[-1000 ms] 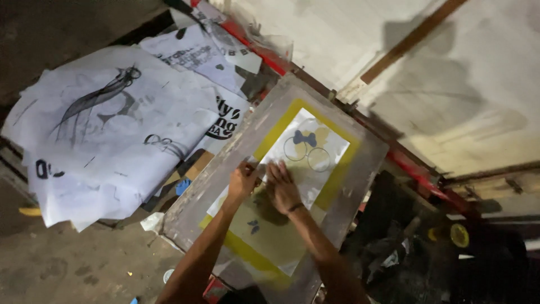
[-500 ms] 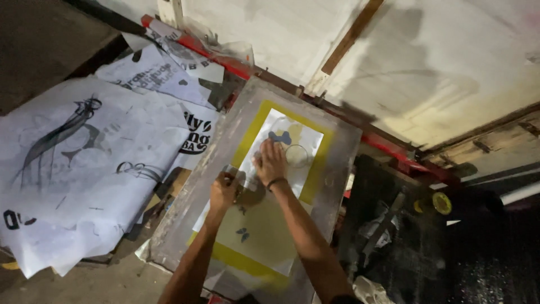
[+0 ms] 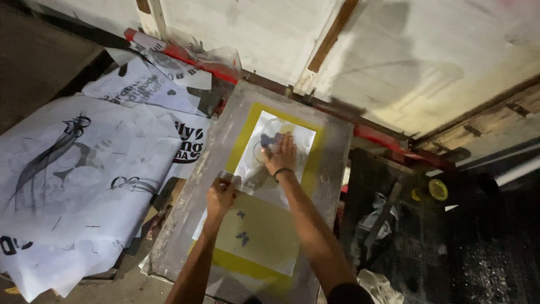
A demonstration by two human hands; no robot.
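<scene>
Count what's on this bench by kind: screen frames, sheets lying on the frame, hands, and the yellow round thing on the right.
Grey-framed printing screen with yellow border: 1
Translucent printed sheets on it: 2
Left hand, right hand: 2
Small yellow round object: 1
Total: 6

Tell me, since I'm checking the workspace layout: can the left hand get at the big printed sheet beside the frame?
Probably yes. The left hand rests at the frame's left edge, and the big printed sheet lies just beyond that edge with nothing between them. The right hand presses the film further in.

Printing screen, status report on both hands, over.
Left hand pinching sheet edge. Right hand flat on sheet over printing screen. Nothing blocking; printed papers lie beside.
</scene>
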